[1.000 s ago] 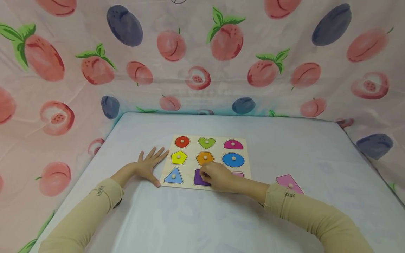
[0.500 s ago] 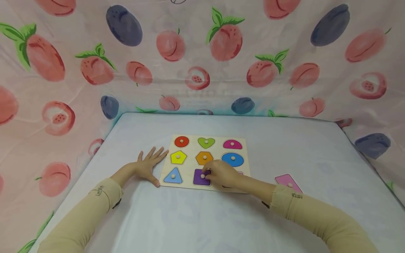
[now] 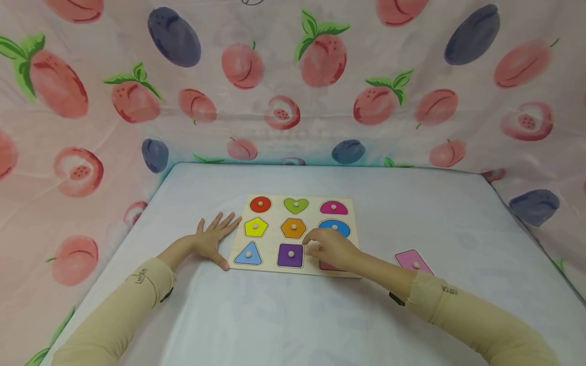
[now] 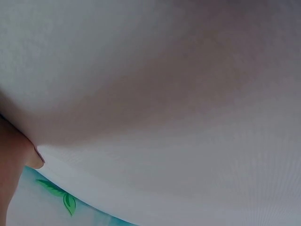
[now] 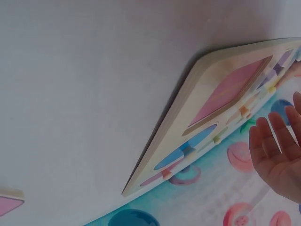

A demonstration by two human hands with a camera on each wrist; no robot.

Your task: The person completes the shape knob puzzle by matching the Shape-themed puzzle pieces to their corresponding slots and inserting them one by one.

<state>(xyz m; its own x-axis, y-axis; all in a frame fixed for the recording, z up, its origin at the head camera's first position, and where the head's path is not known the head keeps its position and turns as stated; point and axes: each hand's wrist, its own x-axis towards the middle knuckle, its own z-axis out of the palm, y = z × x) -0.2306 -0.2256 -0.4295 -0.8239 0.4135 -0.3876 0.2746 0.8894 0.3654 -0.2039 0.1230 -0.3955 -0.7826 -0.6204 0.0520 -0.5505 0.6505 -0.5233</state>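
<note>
A wooden peg puzzle board [image 3: 271,242] lies flat on the table, bearing several coloured shapes with round knobs. My left hand [image 3: 214,241] rests beside its left edge, fingers spread and straight, fingertips and thumb at the board. Above the board's right part hovers my right hand [image 3: 333,248], fingers loosely bent and holding nothing, just right of the purple square [image 3: 285,262]. It partly covers the blue oval [image 3: 340,223]. Beneath it shows a pink recess [image 5: 228,94] without a knob, clearest in the right wrist view. A pink four-sided knobbed piece [image 3: 406,258] lies right of the board.
A white cloth covers the table [image 3: 256,315]. Behind and at the sides hangs a peach-printed curtain [image 3: 316,132]. The right sleeve [image 3: 462,305] passes close to the loose pink piece.
My right hand has let go of the purple square's knob and drawn back to the right, leaving the square in the board. My left hand stays in place.
</note>
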